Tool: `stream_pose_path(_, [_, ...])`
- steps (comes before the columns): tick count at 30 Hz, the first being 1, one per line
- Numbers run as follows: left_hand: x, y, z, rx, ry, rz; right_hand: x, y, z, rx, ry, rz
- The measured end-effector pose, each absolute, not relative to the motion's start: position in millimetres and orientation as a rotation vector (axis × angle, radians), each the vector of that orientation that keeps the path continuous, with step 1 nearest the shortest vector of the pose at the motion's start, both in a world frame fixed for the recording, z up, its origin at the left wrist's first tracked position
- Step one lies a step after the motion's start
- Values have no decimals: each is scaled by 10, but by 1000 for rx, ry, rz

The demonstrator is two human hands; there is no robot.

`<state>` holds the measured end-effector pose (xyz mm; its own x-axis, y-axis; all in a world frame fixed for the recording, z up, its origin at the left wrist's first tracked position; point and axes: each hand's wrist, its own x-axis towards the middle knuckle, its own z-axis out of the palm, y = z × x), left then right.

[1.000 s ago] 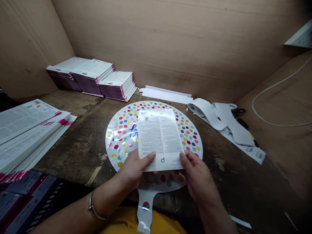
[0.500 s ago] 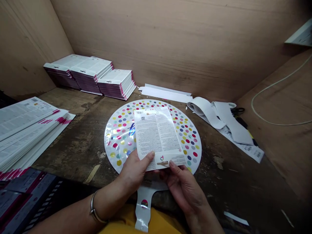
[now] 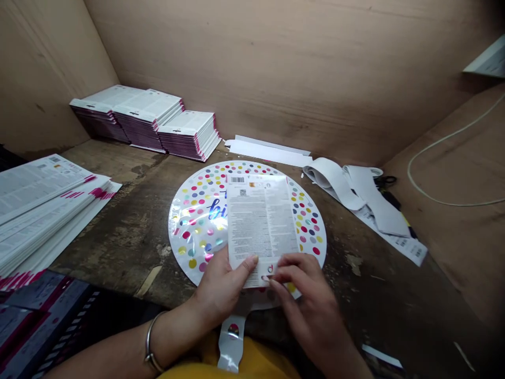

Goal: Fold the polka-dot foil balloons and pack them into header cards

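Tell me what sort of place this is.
Probably a packing workstation: stacks of matching printed packets by the wall, a coiled strip of labels on the worn table, and the left hand holding another printed packet.

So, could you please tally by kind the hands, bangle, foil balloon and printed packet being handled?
Hands (left hand, right hand): 2
Metal bangle: 1
Polka-dot foil balloon: 1
Handled printed packet: 1
Total: 5
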<state>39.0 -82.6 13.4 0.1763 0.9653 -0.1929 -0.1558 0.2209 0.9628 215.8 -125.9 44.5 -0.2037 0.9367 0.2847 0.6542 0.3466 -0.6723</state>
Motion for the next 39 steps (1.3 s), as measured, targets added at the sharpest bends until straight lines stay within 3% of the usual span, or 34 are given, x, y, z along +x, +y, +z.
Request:
stream_pose_path(4, [279,-730,40,895,1102,958,2783,-1407,533,-1502,-1941,1106])
stream_pose_path(9, [329,-723,110,983,1082,979,2651,-1280,454,-1566,-1955,396])
stream_pose_path(13, [408,-784,193,1014,1038,1026,2051,-1123,395,-1357,-2127,293])
stream_pose_path(18, [249,-732,103,989,1152,981,2358,-1221,527,-1300,-1922,837])
stream_pose_path(21, [121,-676,35,1024,1206,991,2814,-1348,654,-1451,-2114,1121])
stream_pose_path(24, [77,-645,-3,1085,1212,995,2867,-1453,695,-1665,-2292,957])
stream_pose_path(30, [50,-652,-13,1142,1208,989,2498,-1698,549,-1345,-2606,798])
stream_pose_path(36, [7,-644,41,1161,1290,932,3209,-2040,630,-2115,-2400,558])
stream_pose_path(39, [23,-632,30,1092,1282,912,3309,-2135,681,-2109,-2294,405])
